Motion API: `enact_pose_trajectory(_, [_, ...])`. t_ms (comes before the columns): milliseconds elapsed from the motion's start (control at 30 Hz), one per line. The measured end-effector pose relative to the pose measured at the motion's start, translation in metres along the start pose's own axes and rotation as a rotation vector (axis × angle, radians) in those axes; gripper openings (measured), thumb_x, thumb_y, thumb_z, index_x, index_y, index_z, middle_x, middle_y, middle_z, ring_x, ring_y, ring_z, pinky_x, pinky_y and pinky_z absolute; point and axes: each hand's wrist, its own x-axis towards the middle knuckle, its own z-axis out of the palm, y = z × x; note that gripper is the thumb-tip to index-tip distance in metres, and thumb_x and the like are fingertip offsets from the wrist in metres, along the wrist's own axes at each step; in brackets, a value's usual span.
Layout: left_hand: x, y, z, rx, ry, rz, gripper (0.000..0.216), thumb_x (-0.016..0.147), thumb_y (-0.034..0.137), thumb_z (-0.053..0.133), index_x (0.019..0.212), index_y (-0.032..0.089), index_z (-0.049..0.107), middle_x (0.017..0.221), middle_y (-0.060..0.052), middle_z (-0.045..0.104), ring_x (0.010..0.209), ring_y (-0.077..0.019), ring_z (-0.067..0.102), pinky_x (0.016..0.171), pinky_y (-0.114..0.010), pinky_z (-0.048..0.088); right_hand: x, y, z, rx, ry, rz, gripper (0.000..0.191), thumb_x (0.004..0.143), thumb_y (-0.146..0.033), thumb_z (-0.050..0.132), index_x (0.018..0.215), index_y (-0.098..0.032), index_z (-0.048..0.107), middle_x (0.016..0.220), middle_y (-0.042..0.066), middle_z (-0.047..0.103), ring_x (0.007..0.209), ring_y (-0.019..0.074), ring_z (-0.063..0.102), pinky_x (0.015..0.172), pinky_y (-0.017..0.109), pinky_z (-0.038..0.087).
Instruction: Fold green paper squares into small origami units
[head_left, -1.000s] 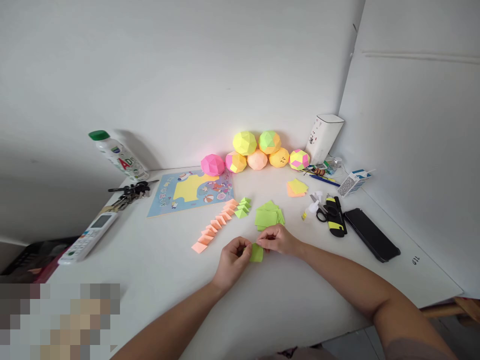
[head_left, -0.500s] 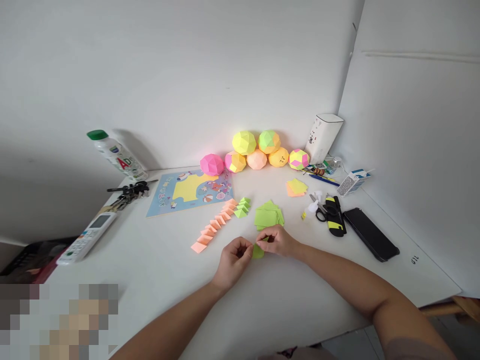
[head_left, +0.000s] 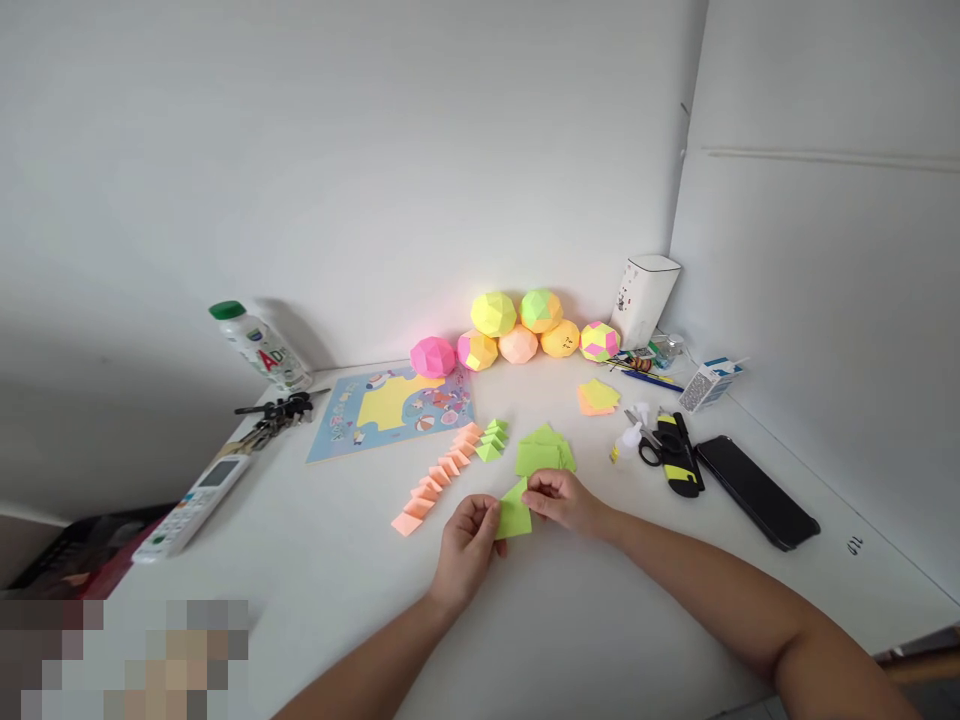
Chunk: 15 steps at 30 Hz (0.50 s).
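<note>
A green paper sheet (head_left: 514, 514) is held above the table between my two hands. My left hand (head_left: 466, 545) pinches its left side, thumb in front. At its upper right corner, the thumb and fingers of my right hand (head_left: 564, 502) are closed on the paper. Just beyond the hands lies a loose stack of green paper sheets (head_left: 541, 452). Folded green paper pieces (head_left: 492, 440) stand in a short row to its left. A longer row of folded peach paper pieces (head_left: 438, 480) runs diagonally beside them.
Several faceted paper balls (head_left: 517, 343) line the wall by a blue printed board (head_left: 337, 420). Yellow and orange sheets (head_left: 598, 396), scissors (head_left: 651, 452), a utility knife (head_left: 679, 470) and a black phone (head_left: 757, 490) lie right. A bottle (head_left: 262, 345) and a remote control (head_left: 193, 507) are left.
The green sheet is turned so that more of its face shows, and my hands are slightly farther apart. The whole view has shifted, with things appearing lower.
</note>
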Motion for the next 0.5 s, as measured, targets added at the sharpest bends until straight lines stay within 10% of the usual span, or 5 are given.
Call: enact_pose_trajectory(500, [0.0021,-0.0012,-0.0028,0.010,-0.024,0.039,0.031,0.073,0.044,0.065,0.091,0.019,0.059,0.086,-0.003,0.058,0.077,-0.0160,0.054,0.068,-0.025,0.045,0.0013,0.0011,-0.0023,0.024,-0.012,0.021,0.030,0.073,-0.044,0.067,0.074,-0.014,0.060,0.056,-0.004,0.047,0.050,0.0079,0.042,0.050,0.022,0.037])
